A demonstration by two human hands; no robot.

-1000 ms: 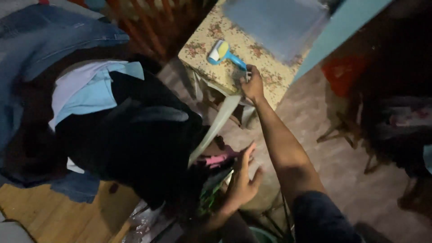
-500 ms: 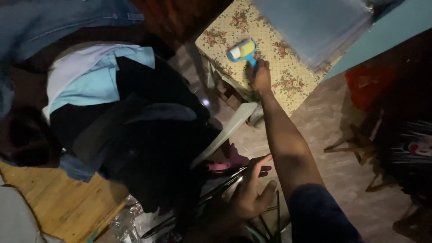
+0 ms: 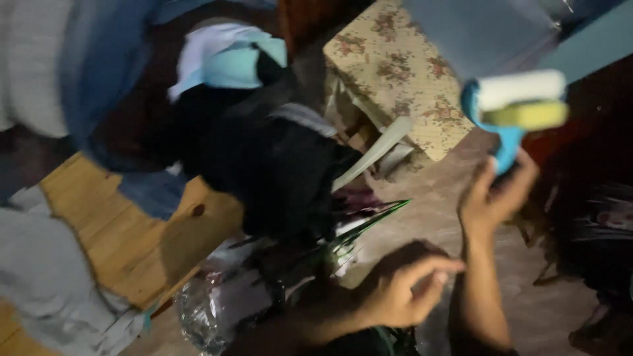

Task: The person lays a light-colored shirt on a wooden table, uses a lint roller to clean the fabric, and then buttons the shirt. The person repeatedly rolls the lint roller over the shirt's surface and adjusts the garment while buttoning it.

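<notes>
Clothes pile [image 3: 264, 151]: dark, light-blue and white garments heaped up left of both hands, over a wooden surface [image 3: 132, 244].
Small table [image 3: 395, 86]: floral-covered top, above the left hand and left of the right hand.
Right hand [image 3: 491, 198]: raised, fingers closed round the blue handle of a lint roller.
Lint roller [image 3: 521, 99]: white and yellow head, held up just above the right hand (blurred).
Left hand [image 3: 402, 290]: lower, fingers loosely curled, holding nothing, just right of crinkled plastic wrap [image 3: 217, 303].

We see dark clothes [image 3: 277, 165] heaped on a wooden desk [image 3: 132, 244], a floral cloth [image 3: 402, 86] behind, and crinkled plastic [image 3: 224, 303] below.
</notes>
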